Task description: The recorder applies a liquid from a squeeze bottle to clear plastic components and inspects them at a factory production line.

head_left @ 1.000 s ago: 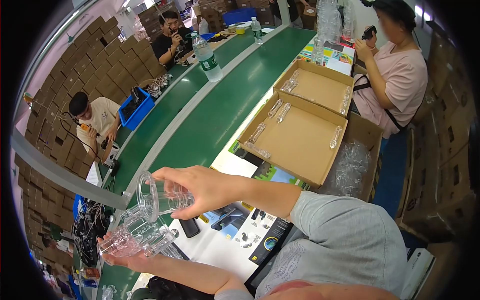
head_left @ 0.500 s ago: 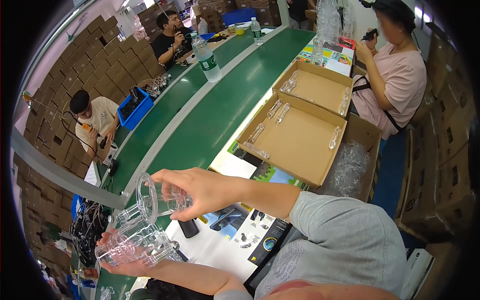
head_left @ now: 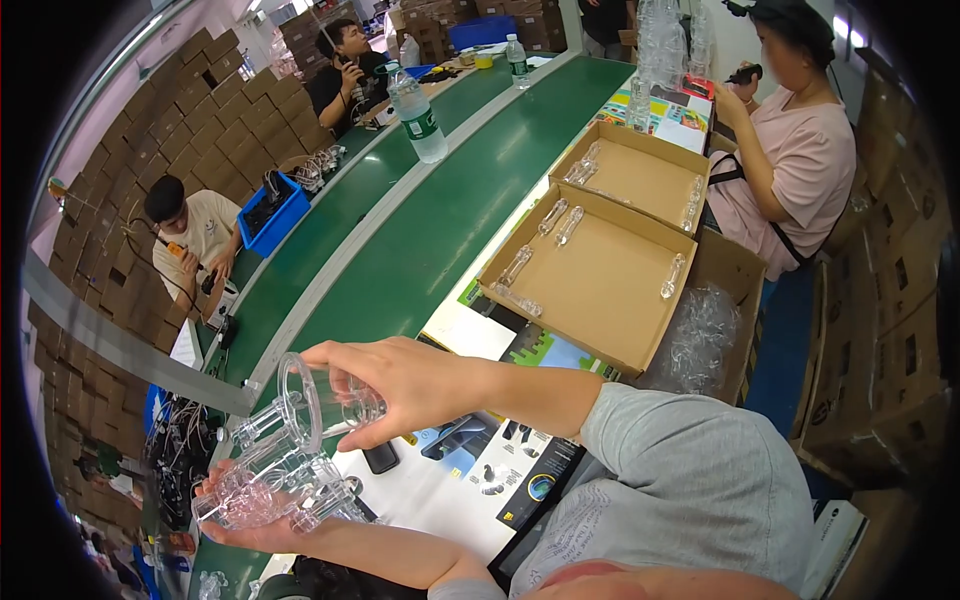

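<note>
My right hand [head_left: 395, 385] is closed around a clear tubular piece with a wide round flange [head_left: 300, 400], thumb below and fingers over the top. Below it, my left hand [head_left: 250, 520] lies palm up, fingers curled under a cluster of clear plastic-looking parts [head_left: 270, 490] with tubes and round ends. The flanged piece overlaps this cluster, and whether they are joined I cannot tell. Under my right wrist lies a black phone-like object [head_left: 380, 458] on a printed sheet [head_left: 480, 465] with product pictures.
Two open cardboard trays [head_left: 590, 270] hold several clear tubes. Beside them, a deeper box [head_left: 745, 270] contains clear bagged parts [head_left: 705, 340]. Water bottles [head_left: 417, 118] stand along the green conveyor [head_left: 440, 230]. A seated person in pink [head_left: 790, 150] works at the right; others sit across the belt.
The flanged piece and the cluster have shifted and turned very slightly in my hands. The view has moved a little; both holds are otherwise the same.
</note>
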Available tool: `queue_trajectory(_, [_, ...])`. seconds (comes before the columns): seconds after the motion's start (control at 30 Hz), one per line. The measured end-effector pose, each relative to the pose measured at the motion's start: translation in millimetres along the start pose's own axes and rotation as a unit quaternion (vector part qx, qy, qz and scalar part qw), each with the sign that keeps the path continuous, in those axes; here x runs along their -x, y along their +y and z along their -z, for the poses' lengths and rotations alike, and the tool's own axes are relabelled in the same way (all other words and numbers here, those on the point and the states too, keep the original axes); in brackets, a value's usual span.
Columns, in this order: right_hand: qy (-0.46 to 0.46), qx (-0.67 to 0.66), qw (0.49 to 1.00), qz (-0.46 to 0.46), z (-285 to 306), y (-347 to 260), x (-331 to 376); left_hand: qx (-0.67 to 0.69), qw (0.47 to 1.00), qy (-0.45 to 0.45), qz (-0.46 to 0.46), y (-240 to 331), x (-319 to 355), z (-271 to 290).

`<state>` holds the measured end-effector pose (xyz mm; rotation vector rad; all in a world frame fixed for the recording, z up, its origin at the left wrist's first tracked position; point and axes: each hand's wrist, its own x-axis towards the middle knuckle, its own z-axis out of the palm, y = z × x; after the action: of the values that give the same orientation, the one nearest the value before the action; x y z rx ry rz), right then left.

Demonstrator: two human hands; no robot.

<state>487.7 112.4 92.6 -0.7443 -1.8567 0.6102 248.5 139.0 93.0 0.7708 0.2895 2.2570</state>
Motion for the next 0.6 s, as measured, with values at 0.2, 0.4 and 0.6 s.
queue_trajectory(0.2, [-0.002, 0.024, 1.000, -0.018, 4, -4, 1, 0.050, 0.998, -0.024, 0.022, -3, -6, 7])
queue_trajectory(0.4, [-0.008, 0.153, 0.988, -0.012, -6, 0, 4, 0.097, 0.994, -0.035, 0.026, 6, -11, 22])
queue_trajectory(0.6, [-0.130, 0.265, 0.953, -0.059, 1, -6, 8, 0.167, 0.986, -0.019, 0.016, -3, -9, 8])
